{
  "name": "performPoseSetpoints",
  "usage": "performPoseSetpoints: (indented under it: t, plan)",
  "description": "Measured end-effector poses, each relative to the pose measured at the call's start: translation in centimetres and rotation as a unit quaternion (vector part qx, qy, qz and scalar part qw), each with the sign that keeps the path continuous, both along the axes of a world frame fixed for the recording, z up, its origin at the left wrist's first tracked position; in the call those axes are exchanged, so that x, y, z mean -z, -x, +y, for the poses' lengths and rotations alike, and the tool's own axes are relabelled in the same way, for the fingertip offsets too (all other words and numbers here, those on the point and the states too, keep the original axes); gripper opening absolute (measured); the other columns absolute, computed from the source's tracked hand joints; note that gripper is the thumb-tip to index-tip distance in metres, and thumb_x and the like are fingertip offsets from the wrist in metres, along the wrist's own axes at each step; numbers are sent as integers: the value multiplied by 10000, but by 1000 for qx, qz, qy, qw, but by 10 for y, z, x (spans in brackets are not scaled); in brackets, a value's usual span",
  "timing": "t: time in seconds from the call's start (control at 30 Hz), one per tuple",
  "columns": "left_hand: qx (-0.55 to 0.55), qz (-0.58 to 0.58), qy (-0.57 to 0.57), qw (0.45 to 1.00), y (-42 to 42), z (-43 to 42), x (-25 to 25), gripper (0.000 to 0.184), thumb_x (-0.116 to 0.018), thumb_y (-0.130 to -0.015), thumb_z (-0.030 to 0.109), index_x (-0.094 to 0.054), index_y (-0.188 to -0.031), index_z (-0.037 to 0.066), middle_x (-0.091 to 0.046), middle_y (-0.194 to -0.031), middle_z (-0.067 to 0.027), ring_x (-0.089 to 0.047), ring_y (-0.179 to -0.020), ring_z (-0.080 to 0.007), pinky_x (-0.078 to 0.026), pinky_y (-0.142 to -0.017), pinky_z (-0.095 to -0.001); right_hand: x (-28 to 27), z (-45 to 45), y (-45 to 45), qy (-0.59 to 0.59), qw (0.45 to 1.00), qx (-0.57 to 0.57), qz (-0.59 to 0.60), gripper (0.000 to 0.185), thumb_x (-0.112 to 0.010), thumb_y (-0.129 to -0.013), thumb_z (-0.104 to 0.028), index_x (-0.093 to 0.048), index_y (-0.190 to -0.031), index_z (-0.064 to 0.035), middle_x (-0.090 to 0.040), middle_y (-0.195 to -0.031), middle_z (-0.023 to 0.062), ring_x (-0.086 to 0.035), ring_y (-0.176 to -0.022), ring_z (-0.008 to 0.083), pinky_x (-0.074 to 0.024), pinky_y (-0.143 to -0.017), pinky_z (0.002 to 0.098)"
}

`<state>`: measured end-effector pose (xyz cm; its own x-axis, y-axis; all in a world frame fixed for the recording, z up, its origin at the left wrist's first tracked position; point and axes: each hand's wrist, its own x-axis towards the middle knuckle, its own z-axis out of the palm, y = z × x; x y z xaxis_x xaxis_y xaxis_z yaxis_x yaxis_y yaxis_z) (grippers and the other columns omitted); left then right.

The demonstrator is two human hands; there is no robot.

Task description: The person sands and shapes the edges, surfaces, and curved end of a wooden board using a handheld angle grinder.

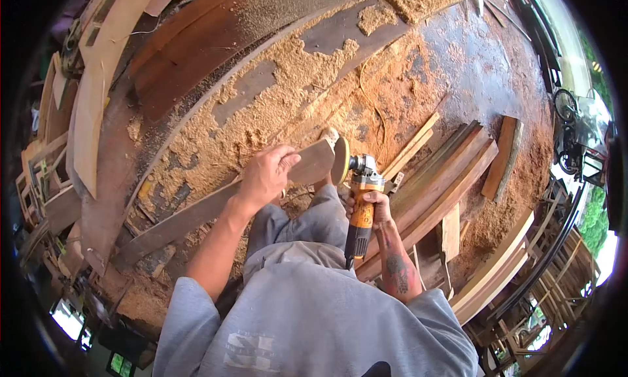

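My left hand [268, 175] is closed on a long dark wooden board [190, 213], which slants from the lower left up to the centre. In my right hand [378, 205] is a yellow and black angle grinder [363, 210], held by its body. Its round disc [341, 160] stands on edge beside the board's end, at or very near the wood; contact is hard to tell. A cord [350, 262] leaves the grinder's lower end.
Sawdust [261, 109] covers much of the floor. Long reddish beams [445, 187] lie at the right, near a short plank [502, 158]. A thin cable [373, 102] runs ahead. A curved board edge [163, 148] crosses the left side.
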<state>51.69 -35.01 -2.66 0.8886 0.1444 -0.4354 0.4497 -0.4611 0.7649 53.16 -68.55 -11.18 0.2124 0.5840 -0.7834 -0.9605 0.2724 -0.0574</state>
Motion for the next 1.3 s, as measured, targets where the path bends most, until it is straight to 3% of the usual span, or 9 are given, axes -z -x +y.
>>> performPoseSetpoints:
  t: [0.03,0.17,0.23,0.37,0.7,0.77,1.0,1.07,1.3]
  plan:
    - [9,-50,-19,999,3,-8,4,205,-686,-1009,223,-718,-1016,21,-738,-892,-204,-733,-794,-371,-551,-670,-445,0,0,5,-7,1000,3,2,508,-731,-738,-238,-601,-1172,-9,-669,-904,122,-660,-761,281,-589,-749,437]
    - [-6,-14,26,1000,15,-28,25,198,-673,-1007,212,-707,-986,18,-730,-858,-202,-732,-794,-385,-553,-668,-471,-10,-6,11,15,1000,-7,11,568,-741,-678,-249,-593,-1175,-17,-635,-886,127,-646,-754,291,-576,-715,447]
    - [0,-62,-27,998,15,-30,21,165,-679,-998,204,-712,-965,46,-706,-769,-201,-706,-702,-395,-537,-636,-463,-15,-7,8,34,999,-36,5,595,-752,-656,-266,-588,-1173,-21,-617,-868,119,-634,-741,293,-572,-690,445]
    - [-8,-113,-28,993,19,-31,22,134,-659,-987,161,-681,-904,58,-694,-735,-181,-694,-668,-396,-531,-611,-474,-25,-7,8,49,998,-41,-11,623,-758,-639,-268,-589,-1187,-24,-615,-857,119,-625,-718,290,-567,-687,442]
    - [-28,-123,-20,992,26,-37,21,111,-685,-958,148,-685,-906,50,-726,-802,-169,-722,-718,-390,-557,-620,-472,-39,-18,-16,69,992,-99,-27,602,-755,-644,-254,-601,-1168,-2,-640,-843,131,-637,-714,288,-569,-690,442]
    - [-14,-103,-24,994,25,-36,17,187,-663,-985,201,-717,-907,40,-758,-835,-187,-754,-717,-361,-592,-611,-453,-40,-19,-19,58,993,-103,-22,568,-747,-660,-228,-609,-1160,4,-653,-860,139,-650,-730,292,-577,-707,440]
    - [-23,-108,-22,994,24,-36,19,200,-665,-981,193,-691,-860,36,-745,-788,-183,-749,-698,-357,-577,-590,-458,-52,-19,-31,107,984,-133,-42,613,-767,-619,-249,-602,-1151,7,-647,-823,144,-641,-683,294,-575,-665,447]
    - [-21,-83,-17,996,25,-35,19,107,-701,-940,150,-711,-904,49,-741,-826,-180,-732,-736,-388,-568,-617,-467,-55,-17,-35,118,982,-141,-42,609,-768,-616,-247,-605,-1145,8,-649,-823,147,-644,-683,294,-577,-665,447]
    - [-10,-46,-7,999,26,-36,12,141,-709,-950,185,-713,-896,54,-746,-813,-166,-733,-701,-370,-569,-598,-459,-65,-20,-50,71,982,-174,-37,586,-757,-664,-232,-616,-1186,-7,-650,-870,118,-649,-743,267,-570,-703,417]
